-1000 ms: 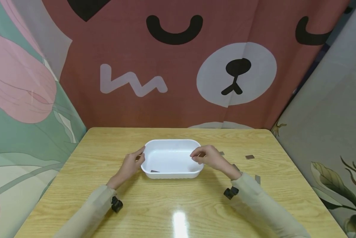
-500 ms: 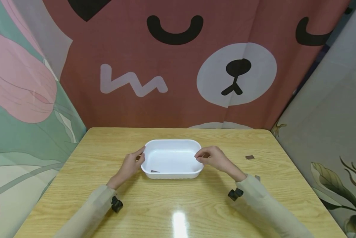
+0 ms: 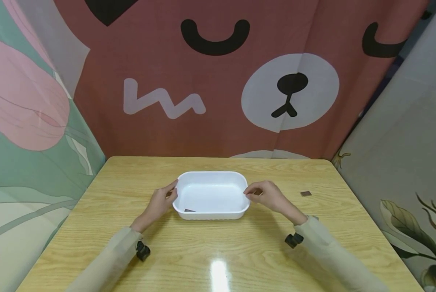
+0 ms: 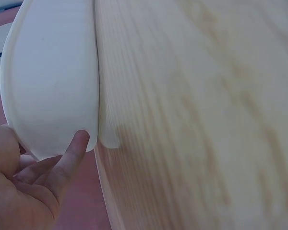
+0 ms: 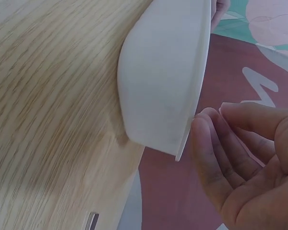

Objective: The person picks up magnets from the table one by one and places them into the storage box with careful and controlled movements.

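Note:
A white oblong plastic basin [image 3: 210, 194] stands on the table. Inside, by its near left wall, lies a small flat dark piece [image 3: 189, 210]. My left hand [image 3: 159, 206] holds the basin's left end, and in the left wrist view one fingertip [image 4: 80, 136] presses the outer wall. At the right end, my right hand [image 3: 270, 197] hovers beside the rim, fingers loosely curled. The right wrist view shows a slight gap between its thumb and fingers, with nothing visible in it. Whether those fingertips touch the rim, I cannot tell.
A small brown rectangular piece [image 3: 306, 194] lies on the wooden table [image 3: 189, 251] to the right. Another piece [image 3: 315, 217] is mostly covered by the right sleeve. A printed curtain [image 3: 218, 134] hangs behind the table's far edge.
My right hand has moved rightward, from over the basin's inside to its right rim. Loose pieces under that hand and forearm are now covered. The left hand and the basin have stayed put.

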`<state>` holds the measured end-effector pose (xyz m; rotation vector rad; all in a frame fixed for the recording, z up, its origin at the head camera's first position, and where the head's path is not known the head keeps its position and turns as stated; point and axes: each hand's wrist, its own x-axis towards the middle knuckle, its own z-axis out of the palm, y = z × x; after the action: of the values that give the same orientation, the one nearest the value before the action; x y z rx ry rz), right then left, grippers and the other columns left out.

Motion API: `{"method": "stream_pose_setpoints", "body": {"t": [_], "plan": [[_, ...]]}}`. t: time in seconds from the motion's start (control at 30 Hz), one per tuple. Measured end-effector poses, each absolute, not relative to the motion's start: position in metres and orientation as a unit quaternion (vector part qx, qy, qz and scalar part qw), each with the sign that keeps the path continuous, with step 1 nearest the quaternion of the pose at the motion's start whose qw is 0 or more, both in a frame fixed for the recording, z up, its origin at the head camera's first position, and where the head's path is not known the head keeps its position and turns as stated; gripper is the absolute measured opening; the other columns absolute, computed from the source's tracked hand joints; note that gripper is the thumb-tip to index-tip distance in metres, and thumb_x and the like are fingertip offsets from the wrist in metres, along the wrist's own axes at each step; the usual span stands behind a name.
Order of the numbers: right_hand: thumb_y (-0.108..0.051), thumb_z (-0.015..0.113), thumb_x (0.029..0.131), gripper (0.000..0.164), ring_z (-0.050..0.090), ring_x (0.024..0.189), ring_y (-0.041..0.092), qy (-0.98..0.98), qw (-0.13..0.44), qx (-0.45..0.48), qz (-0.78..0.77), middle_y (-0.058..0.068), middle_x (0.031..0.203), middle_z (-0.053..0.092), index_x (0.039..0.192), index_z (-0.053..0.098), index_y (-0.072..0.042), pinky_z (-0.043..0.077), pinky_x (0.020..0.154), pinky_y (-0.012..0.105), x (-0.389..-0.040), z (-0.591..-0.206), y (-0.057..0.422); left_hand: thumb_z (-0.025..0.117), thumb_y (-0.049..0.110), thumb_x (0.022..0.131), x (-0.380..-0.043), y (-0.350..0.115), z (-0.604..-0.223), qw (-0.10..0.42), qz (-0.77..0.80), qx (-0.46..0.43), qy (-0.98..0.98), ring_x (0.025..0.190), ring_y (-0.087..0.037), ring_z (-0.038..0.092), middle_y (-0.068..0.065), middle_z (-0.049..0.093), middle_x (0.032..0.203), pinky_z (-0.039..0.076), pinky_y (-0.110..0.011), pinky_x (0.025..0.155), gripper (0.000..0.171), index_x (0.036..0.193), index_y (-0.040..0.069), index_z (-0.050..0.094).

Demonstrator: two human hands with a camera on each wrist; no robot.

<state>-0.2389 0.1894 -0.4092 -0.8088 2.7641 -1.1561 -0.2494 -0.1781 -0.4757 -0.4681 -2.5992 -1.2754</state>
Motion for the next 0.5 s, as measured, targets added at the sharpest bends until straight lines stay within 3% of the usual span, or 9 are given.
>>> {"method": "stream_pose_setpoints", "body": {"t": [0.3, 0.5], "plan": [[-0.014, 0.062, 0.083, 0.011, 0.058, 0.072, 0.014, 0.892, 0.024, -0.257, -0.372, -0.002, 0.085, 0.064, 0.093, 0.068, -0.013, 0.049, 0.058, 0.025, -0.237, -0.408, 0.199, 0.046, 0.013, 0.091, -0.249, -0.177, -0.475, 0.088, -0.431, -0.147, -0.886, 0.095, -0.024, 0.058, -0.014, 0.047, 0.125, 0.049, -0.019, 0.068, 0.041, 0.131, 0.003, 0.040], [-0.012, 0.062, 0.083, 0.014, 0.058, 0.071, 0.017, 0.889, 0.026, -0.262, -0.374, 0.000, 0.085, 0.064, 0.095, 0.067, -0.006, 0.050, 0.057, 0.025, -0.235, -0.408, 0.203, 0.046, 0.012, 0.091, -0.249, -0.177, -0.476, 0.092, -0.432, -0.149, -0.885, 0.095, -0.024, 0.058, -0.014, 0.048, 0.125, 0.049, -0.020, 0.069, 0.041, 0.131, 0.002, 0.041]]}}
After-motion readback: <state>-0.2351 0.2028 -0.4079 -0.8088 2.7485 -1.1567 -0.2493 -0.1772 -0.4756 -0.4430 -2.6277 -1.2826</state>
